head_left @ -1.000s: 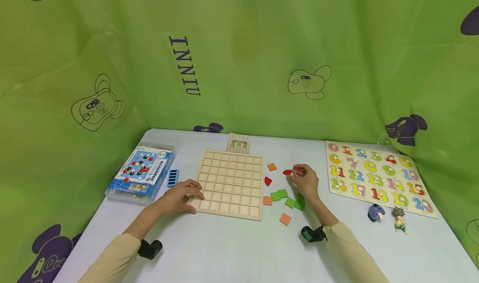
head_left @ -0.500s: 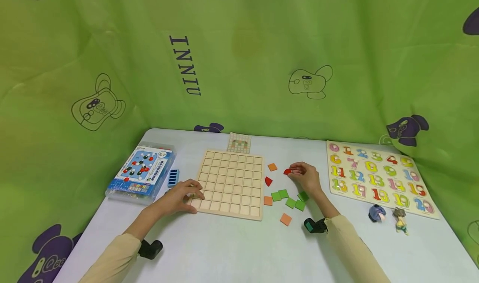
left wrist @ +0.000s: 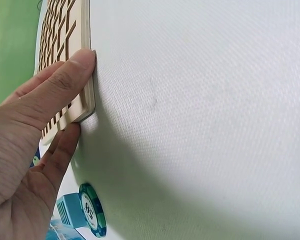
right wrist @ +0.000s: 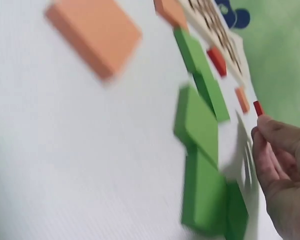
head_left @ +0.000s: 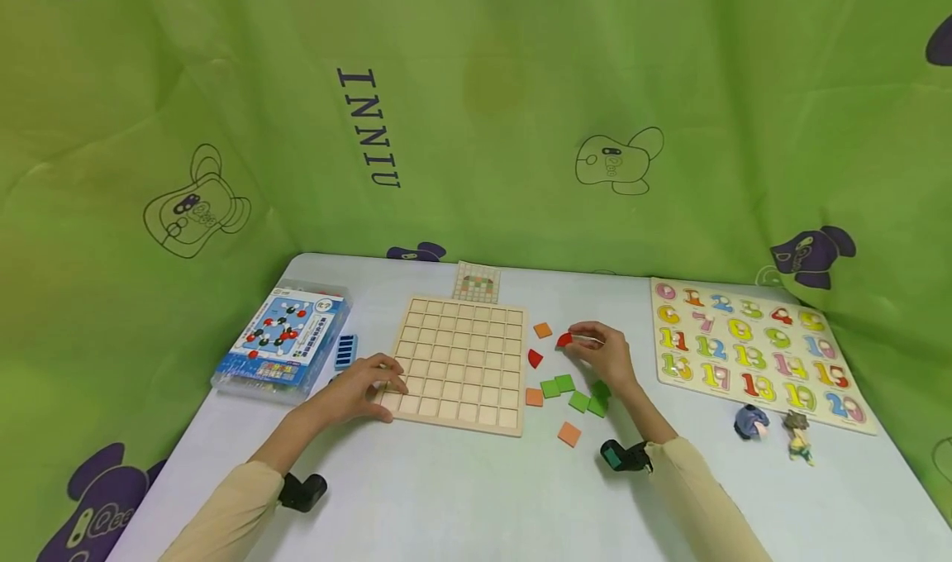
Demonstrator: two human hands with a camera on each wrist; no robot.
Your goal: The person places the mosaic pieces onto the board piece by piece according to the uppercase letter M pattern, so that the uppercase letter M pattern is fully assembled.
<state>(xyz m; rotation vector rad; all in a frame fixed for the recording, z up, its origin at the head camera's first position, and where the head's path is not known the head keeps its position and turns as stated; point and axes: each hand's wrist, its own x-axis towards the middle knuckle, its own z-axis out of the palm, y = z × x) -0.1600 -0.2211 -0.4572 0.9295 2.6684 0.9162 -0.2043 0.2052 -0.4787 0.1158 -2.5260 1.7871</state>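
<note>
My left hand (head_left: 357,390) holds the near left corner of a wooden grid board (head_left: 464,364). In the left wrist view the thumb (left wrist: 82,60) presses on the board's front edge and other fingers lie around the corner. My right hand (head_left: 606,355) pinches a red quarter-circle tile (head_left: 564,340) between thumb and fingertips, right of the board. In the right wrist view that red tile (right wrist: 258,108) sticks out past the thumb. A second red quarter-circle tile (head_left: 535,359) lies beside the board's right edge. Several green tiles (head_left: 578,401) lie just below the right hand.
Orange square tiles (head_left: 569,434) lie near the board. Behind it rests a pattern card (head_left: 477,283). A boxed molecule set (head_left: 283,339), a blue block (head_left: 345,351) and a poker chip (left wrist: 92,210) are at left. A number puzzle (head_left: 744,343) and two small figures (head_left: 797,438) are at right.
My right hand has taken the red tile slightly to the left, and the tile has turned between the fingers. The left hand stays at the board's corner.
</note>
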